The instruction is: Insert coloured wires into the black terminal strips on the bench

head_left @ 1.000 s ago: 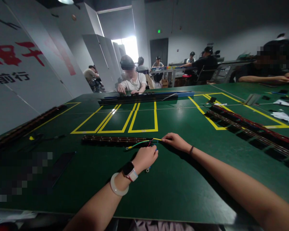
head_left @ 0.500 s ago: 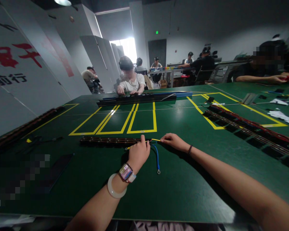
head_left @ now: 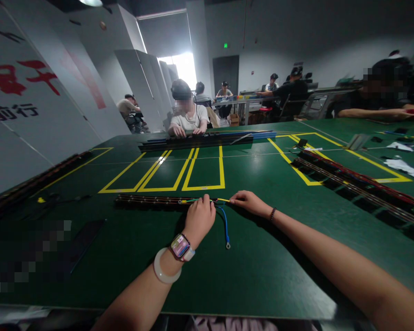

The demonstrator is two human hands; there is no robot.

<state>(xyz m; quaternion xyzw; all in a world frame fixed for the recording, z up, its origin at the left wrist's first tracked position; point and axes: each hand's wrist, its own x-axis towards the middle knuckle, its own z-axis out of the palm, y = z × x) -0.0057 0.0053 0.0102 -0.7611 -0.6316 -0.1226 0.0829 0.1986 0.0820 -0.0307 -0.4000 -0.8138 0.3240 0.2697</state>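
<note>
A long black strip [head_left: 152,201] with metallic lines along it lies crosswise in front of me on the green table. My left hand [head_left: 200,216] is closed over its right end, gripping a yellow-green wire [head_left: 190,201]. That wire's ring terminal [head_left: 181,202] points left, on top of the strip. To the right, my right hand [head_left: 246,202] pinches a yellow wire [head_left: 223,200] that runs from under the left fingers; the join between the two stretches is hidden. A blue wire [head_left: 225,223] curves from the strip's end toward me, its ring terminal [head_left: 228,246] on the table.
Yellow tape outlines [head_left: 203,187] mark the table beyond the strip. Longer strips with wires lie right [head_left: 362,184] and left [head_left: 41,177]. A dark flat piece [head_left: 88,243] is at near left. Across the table a person [head_left: 189,115] handles black and blue profiles [head_left: 207,141].
The yellow-green wire's ring end has swung from the strip's near side up onto its top. My left fingers have curled in further; my right hand has stayed put.
</note>
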